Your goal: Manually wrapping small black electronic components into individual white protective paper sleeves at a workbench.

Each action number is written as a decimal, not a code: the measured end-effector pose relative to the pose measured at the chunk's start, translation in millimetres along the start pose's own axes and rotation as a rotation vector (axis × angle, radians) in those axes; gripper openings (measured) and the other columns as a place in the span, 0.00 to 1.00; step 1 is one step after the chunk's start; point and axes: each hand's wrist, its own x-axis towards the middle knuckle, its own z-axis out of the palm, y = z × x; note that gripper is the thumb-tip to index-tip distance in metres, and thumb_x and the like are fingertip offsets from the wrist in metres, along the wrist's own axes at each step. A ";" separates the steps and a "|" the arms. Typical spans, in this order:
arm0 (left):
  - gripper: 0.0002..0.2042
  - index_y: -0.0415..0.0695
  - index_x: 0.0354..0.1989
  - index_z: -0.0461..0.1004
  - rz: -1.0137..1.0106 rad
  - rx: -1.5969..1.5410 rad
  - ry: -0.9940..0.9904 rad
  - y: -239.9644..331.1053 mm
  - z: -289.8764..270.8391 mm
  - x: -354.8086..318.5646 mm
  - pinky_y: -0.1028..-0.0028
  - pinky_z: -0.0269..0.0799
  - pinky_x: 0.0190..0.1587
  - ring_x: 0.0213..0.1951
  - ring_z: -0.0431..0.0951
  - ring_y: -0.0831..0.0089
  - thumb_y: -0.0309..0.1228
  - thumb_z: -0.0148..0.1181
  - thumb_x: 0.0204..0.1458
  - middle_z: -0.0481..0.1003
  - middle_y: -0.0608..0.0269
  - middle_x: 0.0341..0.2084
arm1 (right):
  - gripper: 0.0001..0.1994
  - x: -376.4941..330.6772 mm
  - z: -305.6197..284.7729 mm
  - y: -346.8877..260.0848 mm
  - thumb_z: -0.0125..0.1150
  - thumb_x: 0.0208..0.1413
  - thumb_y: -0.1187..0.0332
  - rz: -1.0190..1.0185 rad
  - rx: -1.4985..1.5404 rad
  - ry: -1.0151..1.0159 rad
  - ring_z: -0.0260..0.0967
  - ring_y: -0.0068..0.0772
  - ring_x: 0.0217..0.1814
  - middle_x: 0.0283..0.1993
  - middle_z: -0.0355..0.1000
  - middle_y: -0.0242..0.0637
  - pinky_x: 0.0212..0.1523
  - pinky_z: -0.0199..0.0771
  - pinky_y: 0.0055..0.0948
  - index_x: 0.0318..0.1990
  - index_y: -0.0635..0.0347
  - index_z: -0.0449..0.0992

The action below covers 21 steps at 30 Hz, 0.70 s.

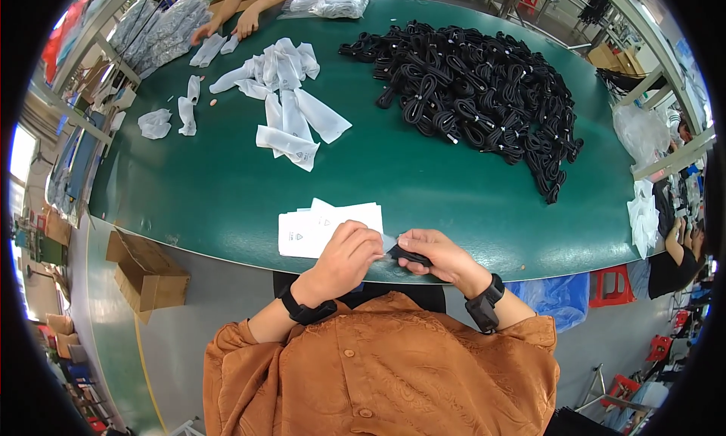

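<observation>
Near the table's front edge, my left hand (348,258) pinches a translucent white plastic bag (388,243). Close beside it, my right hand (440,256) grips a folded black cable (411,256), its end against the bag's edge; whether any of it is inside, I cannot tell. A stack of flat white bags (299,238) lies just left of and beyond my left hand. Toward the far right rests a large heap of bundled black cables (465,88). Filled white bags (283,77) are piled at the far left of centre.
Across the green table (227,183), a co-worker's hands (240,26) touch small white bags (207,52). Clear plastic packs (333,3) lie at the far edge. An open cardboard box (155,281) stands on the floor left; a red stool (611,286) is at right.
</observation>
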 end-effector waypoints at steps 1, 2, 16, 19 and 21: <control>0.10 0.40 0.32 0.73 0.011 0.016 0.001 0.4 0.1 1.2 0.63 0.70 0.44 0.42 0.72 0.57 0.18 0.65 0.42 0.73 0.58 0.38 | 0.10 0.9 -1.5 1.5 0.56 0.67 0.66 0.015 0.172 -0.024 0.64 0.15 0.25 0.35 0.75 0.36 0.22 0.59 0.15 0.47 0.65 0.71; 0.10 0.40 0.32 0.73 0.019 0.033 0.002 0.8 -0.2 1.7 0.63 0.70 0.45 0.42 0.72 0.56 0.18 0.65 0.42 0.73 0.58 0.38 | 0.10 0.9 -1.0 0.9 0.56 0.67 0.66 0.015 0.172 -0.025 0.64 0.15 0.25 0.35 0.75 0.36 0.22 0.59 0.15 0.47 0.65 0.71; 0.09 0.40 0.33 0.72 -0.045 -0.051 0.071 -5.2 -12.3 35.5 0.65 0.71 0.45 0.42 0.72 0.56 0.20 0.66 0.45 0.73 0.57 0.40 | 0.11 -2.5 16.8 -16.7 0.59 0.65 0.68 -0.663 -0.542 0.167 0.68 0.20 0.41 0.43 0.70 0.34 0.38 0.69 0.17 0.49 0.65 0.71; 0.07 0.40 0.33 0.72 -0.153 -0.119 0.121 -6.3 -21.3 45.8 0.68 0.70 0.45 0.42 0.73 0.61 0.20 0.65 0.48 0.73 0.58 0.40 | 0.10 -5.7 31.1 -20.6 0.60 0.64 0.71 -0.894 -0.636 0.231 0.68 0.22 0.46 0.47 0.68 0.36 0.43 0.71 0.19 0.48 0.66 0.71; 0.05 0.40 0.33 0.72 -0.367 -0.333 0.109 -2.6 -29.3 53.2 0.72 0.70 0.43 0.40 0.73 0.69 0.22 0.64 0.53 0.73 0.61 0.39 | 0.09 -6.2 39.1 -23.1 0.61 0.62 0.73 -0.881 -0.288 0.242 0.67 0.24 0.49 0.51 0.65 0.40 0.46 0.72 0.22 0.47 0.66 0.72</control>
